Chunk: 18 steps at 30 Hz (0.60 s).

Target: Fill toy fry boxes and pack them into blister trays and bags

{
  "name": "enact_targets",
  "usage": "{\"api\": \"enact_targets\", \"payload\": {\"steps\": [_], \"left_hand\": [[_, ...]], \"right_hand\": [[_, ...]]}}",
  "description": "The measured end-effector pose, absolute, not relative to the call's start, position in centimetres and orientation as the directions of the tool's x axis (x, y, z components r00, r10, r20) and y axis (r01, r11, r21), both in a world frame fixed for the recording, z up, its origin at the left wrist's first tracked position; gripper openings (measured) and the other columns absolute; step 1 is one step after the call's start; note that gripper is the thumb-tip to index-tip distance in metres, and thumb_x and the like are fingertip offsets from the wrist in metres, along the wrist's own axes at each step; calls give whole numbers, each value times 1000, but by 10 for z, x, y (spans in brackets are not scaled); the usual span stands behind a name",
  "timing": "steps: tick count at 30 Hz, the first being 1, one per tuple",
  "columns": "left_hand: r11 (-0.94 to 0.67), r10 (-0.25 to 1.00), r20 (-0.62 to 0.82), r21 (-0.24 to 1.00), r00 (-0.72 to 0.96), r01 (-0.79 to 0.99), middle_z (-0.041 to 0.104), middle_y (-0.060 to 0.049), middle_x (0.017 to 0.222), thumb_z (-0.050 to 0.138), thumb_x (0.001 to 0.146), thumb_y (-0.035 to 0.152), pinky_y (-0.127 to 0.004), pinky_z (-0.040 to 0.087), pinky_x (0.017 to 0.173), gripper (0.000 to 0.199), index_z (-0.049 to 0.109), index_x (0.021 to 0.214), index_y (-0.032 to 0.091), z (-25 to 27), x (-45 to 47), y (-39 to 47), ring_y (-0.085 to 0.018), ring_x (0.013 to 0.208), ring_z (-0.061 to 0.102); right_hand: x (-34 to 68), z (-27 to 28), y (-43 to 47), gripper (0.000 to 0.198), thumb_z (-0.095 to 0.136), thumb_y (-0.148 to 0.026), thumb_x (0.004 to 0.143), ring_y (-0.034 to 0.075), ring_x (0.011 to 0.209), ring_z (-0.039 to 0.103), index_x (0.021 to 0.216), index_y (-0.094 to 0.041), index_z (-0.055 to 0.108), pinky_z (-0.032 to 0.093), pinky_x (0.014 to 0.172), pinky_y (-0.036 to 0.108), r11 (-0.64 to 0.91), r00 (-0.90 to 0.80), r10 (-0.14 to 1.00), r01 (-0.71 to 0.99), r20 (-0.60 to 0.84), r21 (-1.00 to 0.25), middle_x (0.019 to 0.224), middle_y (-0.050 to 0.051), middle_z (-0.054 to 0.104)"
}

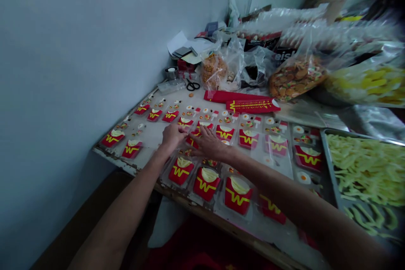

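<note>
My left hand is closed, thumb and fingertips together at the edge of a red packet with a yellow W; what it pinches is too small to make out. My right hand lies with its fingers stretched over the same packet and partly covers it. Around both hands are rows of clear plastic trays, each with a red W fries packet and pale fry-shaped pieces showing at its top. Small food-shaped pieces, such as a fried egg, sit in other hollows of the trays.
A metal tray of pale fry-shaped pieces stands at the right. Stacked red packets lie behind the rows. Scissors, a bag of small brown pieces and other plastic bags fill the back. A wall borders the table on the left.
</note>
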<state>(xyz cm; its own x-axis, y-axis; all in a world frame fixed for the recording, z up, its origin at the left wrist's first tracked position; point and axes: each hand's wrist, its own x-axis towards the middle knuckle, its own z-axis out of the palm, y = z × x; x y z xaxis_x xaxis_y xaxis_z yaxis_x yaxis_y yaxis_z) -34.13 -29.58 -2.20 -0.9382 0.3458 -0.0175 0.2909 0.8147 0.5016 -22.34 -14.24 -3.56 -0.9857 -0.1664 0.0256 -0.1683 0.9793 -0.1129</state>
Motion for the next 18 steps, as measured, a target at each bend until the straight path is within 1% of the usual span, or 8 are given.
{"api": "enact_targets", "payload": {"steps": [2, 3, 4, 6, 9, 12, 15, 18], "left_hand": [[773, 329, -27, 581, -944, 253, 73, -3, 70, 77, 73, 32, -25, 41, 60, 15, 77, 78, 18, -30, -342, -297, -18, 66, 64], [749, 326, -39, 621, -945, 232, 71, -3, 66, 76, 75, 35, -24, 40, 57, 18, 76, 78, 17, -34, -343, -296, -16, 60, 62], [724, 325, -53, 656, -944, 213, 68, -2, 63, 74, 77, 36, -23, 40, 54, 21, 75, 78, 16, -36, -343, -296, -14, 55, 59], [682, 335, -73, 706, -939, 188, 65, 0, 58, 71, 80, 36, -22, 39, 51, 22, 73, 77, 14, -38, -345, -296, -12, 48, 53], [656, 358, -62, 727, -932, 204, 66, 0, 61, 70, 79, 28, -22, 41, 53, 14, 71, 76, 14, -32, -347, -294, -11, 51, 54], [677, 363, 3, 687, -932, 265, 72, -3, 76, 68, 78, 21, -24, 46, 66, 6, 72, 81, 16, -22, -344, -292, -15, 67, 63], [728, 338, 99, 603, -936, 327, 75, -8, 93, 62, 84, 22, -29, 46, 81, 12, 72, 89, 18, -17, -334, -289, -21, 88, 67], [780, 350, 170, 492, -921, 387, 75, -9, 100, 58, 88, 25, -31, 45, 85, 17, 72, 96, 21, -13, -327, -289, -23, 95, 67]], "right_hand": [[-219, -34, -142, 70, 51, -65, 93, 42, 135, 40, 154, -32, 39, 33, 106, 57, 986, -992, -122, -126, 44, -106, 149, 22, 40], [-217, -33, -142, 65, 50, -62, 95, 40, 130, 44, 152, -33, 42, 36, 104, 56, 987, -992, -109, -114, 57, -110, 145, 22, 43], [-215, -30, -141, 63, 50, -61, 96, 38, 125, 47, 151, -32, 45, 39, 101, 54, 986, -991, -110, -118, 70, -120, 143, 21, 45], [-213, -25, -139, 63, 49, -60, 96, 36, 120, 48, 150, -28, 46, 41, 98, 50, 976, -983, -154, -167, 97, -139, 140, 22, 45], [-214, -18, -133, 64, 57, -55, 94, 37, 123, 43, 148, -22, 48, 37, 100, 51, 963, -964, -234, -248, 128, -109, 144, 24, 40], [-216, -14, -127, 64, 65, -48, 90, 38, 126, 39, 146, -22, 50, 34, 102, 52, 948, -947, -300, -309, 114, -70, 147, 23, 37], [-217, -14, -126, 63, 66, -50, 89, 37, 125, 39, 146, -26, 50, 34, 101, 52, 933, -932, -348, -355, 97, -66, 146, 21, 39], [-216, -15, -126, 63, 67, -51, 88, 37, 124, 39, 144, -27, 52, 34, 100, 52, 931, -933, -349, -356, 89, -82, 142, 20, 42]]}}
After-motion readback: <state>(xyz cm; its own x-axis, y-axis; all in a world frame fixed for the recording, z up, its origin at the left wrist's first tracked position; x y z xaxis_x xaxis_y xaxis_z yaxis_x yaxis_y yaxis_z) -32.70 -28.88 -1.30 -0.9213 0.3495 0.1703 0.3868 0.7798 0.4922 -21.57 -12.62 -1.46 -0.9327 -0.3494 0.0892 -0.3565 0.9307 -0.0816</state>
